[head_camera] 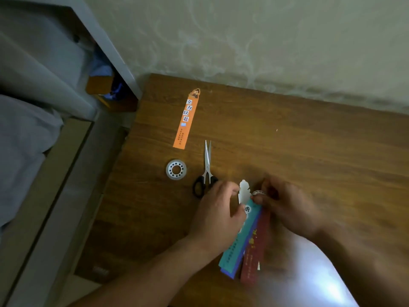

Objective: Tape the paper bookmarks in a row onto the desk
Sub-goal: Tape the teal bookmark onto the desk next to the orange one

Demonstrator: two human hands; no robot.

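An orange bookmark (pixel 187 120) lies flat near the back left of the wooden desk (pixel 309 147). A roll of clear tape (pixel 176 169) and a pair of scissors (pixel 205 171) lie side by side in front of it. Near the desk's front, my left hand (pixel 218 214) and my right hand (pixel 287 204) both hold a small stack of bookmarks (pixel 243 244): a teal one on top, a blue one under it and a dark red one at the right. A white cut-out top pokes up between my fingers. My right hand is blurred.
A pale patterned wall (pixel 243 41) runs along the desk's back edge. Left of the desk are a bed with grey bedding (pixel 24 138) and a white cabinet (pixel 106 41). The desk's left edge (pixel 115 165) drops to the floor gap.
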